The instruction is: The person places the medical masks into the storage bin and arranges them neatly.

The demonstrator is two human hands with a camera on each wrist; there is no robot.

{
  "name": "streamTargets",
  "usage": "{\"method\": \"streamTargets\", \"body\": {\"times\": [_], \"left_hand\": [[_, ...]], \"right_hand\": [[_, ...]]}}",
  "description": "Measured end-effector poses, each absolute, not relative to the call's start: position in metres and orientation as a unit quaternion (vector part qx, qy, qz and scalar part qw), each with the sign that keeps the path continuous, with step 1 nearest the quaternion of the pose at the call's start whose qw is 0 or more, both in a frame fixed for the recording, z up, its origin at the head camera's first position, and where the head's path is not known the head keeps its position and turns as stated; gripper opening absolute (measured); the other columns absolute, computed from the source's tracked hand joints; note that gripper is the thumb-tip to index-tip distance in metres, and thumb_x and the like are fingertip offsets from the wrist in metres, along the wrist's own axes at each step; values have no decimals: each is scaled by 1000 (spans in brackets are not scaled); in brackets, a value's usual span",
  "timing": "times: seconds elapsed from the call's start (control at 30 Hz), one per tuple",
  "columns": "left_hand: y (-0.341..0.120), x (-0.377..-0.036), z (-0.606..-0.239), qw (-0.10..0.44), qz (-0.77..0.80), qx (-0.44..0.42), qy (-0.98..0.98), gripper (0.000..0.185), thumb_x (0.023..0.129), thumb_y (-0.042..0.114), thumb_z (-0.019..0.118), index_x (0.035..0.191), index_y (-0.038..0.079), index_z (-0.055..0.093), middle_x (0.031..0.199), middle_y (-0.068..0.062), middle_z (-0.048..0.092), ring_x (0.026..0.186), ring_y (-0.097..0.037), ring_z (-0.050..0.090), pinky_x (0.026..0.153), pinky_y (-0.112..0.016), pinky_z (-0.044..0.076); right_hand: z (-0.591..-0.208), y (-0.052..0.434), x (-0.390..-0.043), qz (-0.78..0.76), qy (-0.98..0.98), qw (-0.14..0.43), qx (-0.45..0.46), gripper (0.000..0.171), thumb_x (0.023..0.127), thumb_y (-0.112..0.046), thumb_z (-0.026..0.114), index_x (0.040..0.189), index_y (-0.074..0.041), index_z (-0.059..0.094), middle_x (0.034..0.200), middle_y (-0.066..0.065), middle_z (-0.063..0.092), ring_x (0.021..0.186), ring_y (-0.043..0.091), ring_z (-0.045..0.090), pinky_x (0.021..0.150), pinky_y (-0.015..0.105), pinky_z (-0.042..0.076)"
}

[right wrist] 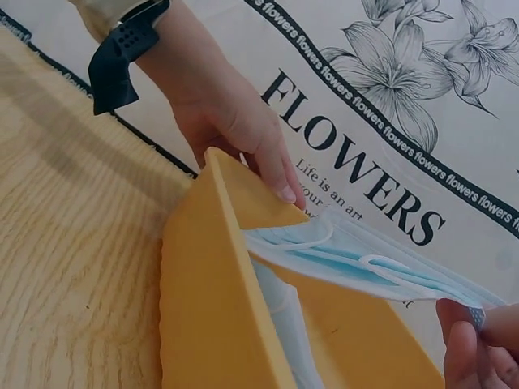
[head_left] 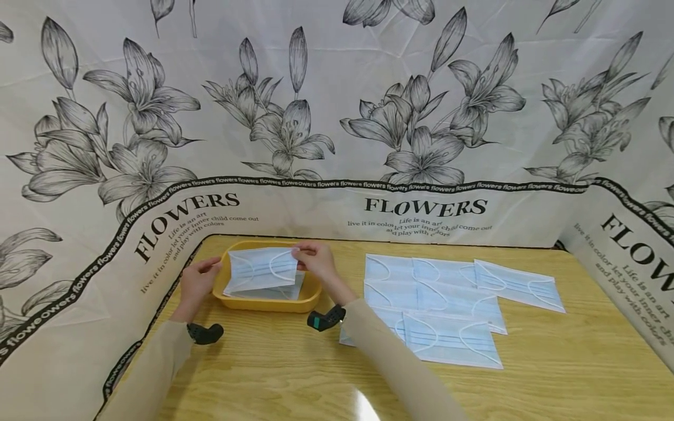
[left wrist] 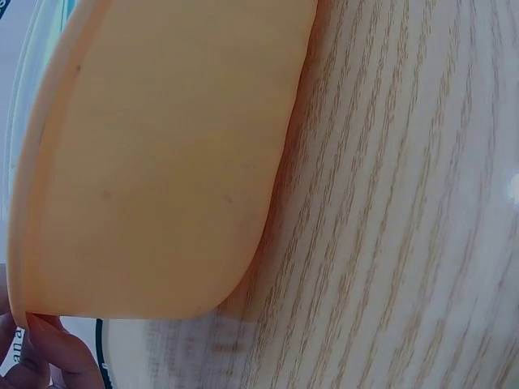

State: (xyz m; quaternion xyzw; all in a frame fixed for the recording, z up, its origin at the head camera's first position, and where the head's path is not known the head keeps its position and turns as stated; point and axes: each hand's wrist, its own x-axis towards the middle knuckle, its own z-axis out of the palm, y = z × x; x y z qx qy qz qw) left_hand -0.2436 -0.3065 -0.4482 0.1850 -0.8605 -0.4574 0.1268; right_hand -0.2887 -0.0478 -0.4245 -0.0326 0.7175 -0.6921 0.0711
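A light blue face mask [head_left: 261,269] hangs stretched over a yellow tray [head_left: 263,304] at the table's back left. My right hand [head_left: 301,255] pinches the mask's right end; in the right wrist view its fingertips [right wrist: 462,348] close on that end of the mask [right wrist: 365,267]. My left hand [head_left: 209,268] is at the tray's left rim, and its fingers [right wrist: 280,182] lie fairly straight against the tray's wall [right wrist: 211,308] beside the mask's other end. Another mask [head_left: 286,290] lies in the tray. The left wrist view shows only the tray's outer wall [left wrist: 162,162] and fingertips [left wrist: 45,352].
Several more blue masks [head_left: 447,298] lie spread and overlapping on the wooden table [head_left: 553,362] to the right of the tray. A flower-printed cloth screen [head_left: 337,117] closes off the back and both sides. Bare wood shows in front of the tray.
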Motion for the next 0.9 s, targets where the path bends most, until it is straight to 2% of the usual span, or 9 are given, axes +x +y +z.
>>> {"method": "streamTargets", "body": {"times": [0.3, 0.5, 0.77, 0.9], "left_hand": [[-305, -243, -448, 140, -455, 179, -861, 31, 95, 18, 61, 118, 0, 68, 113, -26, 65, 67, -2, 50, 49, -18, 42], [-305, -243, -448, 139, -454, 179, -862, 31, 95, 18, 60, 118, 0, 68, 112, -26, 66, 68, -1, 50, 51, -17, 43], [-305, -243, -449, 140, -451, 180, -863, 31, 95, 18, 60, 118, 0, 68, 111, -26, 66, 68, 0, 50, 52, -16, 43], [-305, -243, -449, 139, -455, 181, -860, 31, 95, 19, 60, 118, 0, 68, 110, -26, 66, 66, 0, 51, 51, -17, 44]], "right_hand": [[-428, -55, -286, -701, 708, 76, -37, 23, 90, -4, 65, 110, 7, 68, 92, 14, 70, 58, 3, 57, 56, 17, 53], [-429, -58, -284, -689, 719, 81, -44, 22, 90, -1, 63, 109, 7, 69, 97, 21, 71, 59, 4, 57, 57, 17, 53], [-426, -55, -284, -638, 761, 104, -62, 22, 92, -2, 61, 111, 6, 68, 103, 23, 70, 56, 4, 56, 66, 28, 58], [-426, -53, -286, -610, 782, 105, -75, 22, 92, -3, 61, 112, 4, 68, 100, 21, 71, 57, 5, 57, 67, 31, 58]]}}
